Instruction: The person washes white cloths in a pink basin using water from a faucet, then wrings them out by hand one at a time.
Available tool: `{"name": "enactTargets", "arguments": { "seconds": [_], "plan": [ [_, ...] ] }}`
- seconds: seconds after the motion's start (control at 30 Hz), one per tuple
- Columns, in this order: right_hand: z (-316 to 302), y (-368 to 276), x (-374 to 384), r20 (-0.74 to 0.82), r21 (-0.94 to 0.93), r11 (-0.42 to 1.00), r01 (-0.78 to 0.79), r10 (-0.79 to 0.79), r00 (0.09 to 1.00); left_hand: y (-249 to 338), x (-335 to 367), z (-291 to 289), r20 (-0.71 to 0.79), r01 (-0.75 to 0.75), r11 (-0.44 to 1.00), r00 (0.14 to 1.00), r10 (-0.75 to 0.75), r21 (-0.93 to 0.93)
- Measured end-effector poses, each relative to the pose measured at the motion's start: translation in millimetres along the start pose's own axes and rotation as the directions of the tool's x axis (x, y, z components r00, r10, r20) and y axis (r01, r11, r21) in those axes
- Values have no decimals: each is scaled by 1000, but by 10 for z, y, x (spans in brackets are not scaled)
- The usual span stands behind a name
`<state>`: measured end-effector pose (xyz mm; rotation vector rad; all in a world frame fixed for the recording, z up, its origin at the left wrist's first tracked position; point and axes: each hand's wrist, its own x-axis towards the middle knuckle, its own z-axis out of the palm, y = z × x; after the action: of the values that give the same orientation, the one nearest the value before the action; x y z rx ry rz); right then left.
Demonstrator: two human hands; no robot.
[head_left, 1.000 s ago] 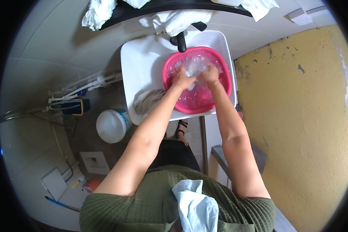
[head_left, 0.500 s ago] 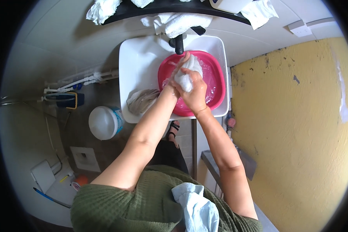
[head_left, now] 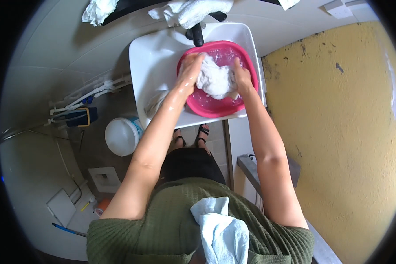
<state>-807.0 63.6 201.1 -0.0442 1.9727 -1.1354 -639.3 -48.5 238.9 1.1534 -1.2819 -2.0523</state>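
A wet white cloth (head_left: 218, 80) stretches between my two hands inside a round pink basin (head_left: 220, 113) with water and suds in it. At the cloth's left end my left hand (head_left: 191, 70) is closed on it, the wrist and forearm wet. My right hand (head_left: 243, 79) grips the right end, thumb raised and fingers partly hidden by the cloth and hand. The basin stands in the right part of a white sink (head_left: 149, 57). Beside it in the sink, a greyish cloth (head_left: 155, 104) lies crumpled, partly covered by my left forearm.
A black tap (head_left: 198, 35) reaches over the basin's far rim. White towels (head_left: 193, 12) lie behind it. On the floor to the left stands a white bucket (head_left: 121, 136). A yellow wall (head_left: 334, 114) rises on the right. A pale blue cloth (head_left: 220, 229) hangs at my chest.
My hands were close together, squeezing the bunched white cloth. They have moved apart to either side, and the cloth is now spread between them. The view has shifted slightly.
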Motion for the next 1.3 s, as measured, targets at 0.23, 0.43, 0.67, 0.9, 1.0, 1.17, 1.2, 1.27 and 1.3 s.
{"name": "enactTargets", "arguments": {
  "seconds": [0.23,0.43,0.67,0.9,1.0,1.17,1.2,1.27,1.3],
  "plan": [
    [164,202,-702,451,-882,-85,464,-440,776,-502,-358,36,12,-111,575,985,174,810],
    [99,242,155,361,-849,188,494,-475,803,-823,108,177,64,-150,550,983,173,822],
    [271,-515,-791,235,329,894,305,-390,890,-563,234,264,287,484,653,874,-391,-582],
    [329,-289,-1528,122,-221,386,896,-900,418,-397,168,361,703,554,536,702,109,-637],
    [323,-343,-1320,91,-268,281,922,-945,314,-330,209,468,579,424,561,805,126,-711],
    [435,-591,-1122,90,-357,329,874,-920,383,-340,136,392,209,148,621,978,26,-770],
    [324,-623,-1008,83,-391,401,828,-881,466,-212,46,557,135,193,591,981,-141,-783],
    [222,-667,-689,17,-440,687,578,-637,771,-98,-94,628,-79,136,809,973,-219,-571],
    [143,-627,-519,7,-539,699,471,-555,832,18,-206,634,-72,156,820,970,-233,-551]
  ]
}}
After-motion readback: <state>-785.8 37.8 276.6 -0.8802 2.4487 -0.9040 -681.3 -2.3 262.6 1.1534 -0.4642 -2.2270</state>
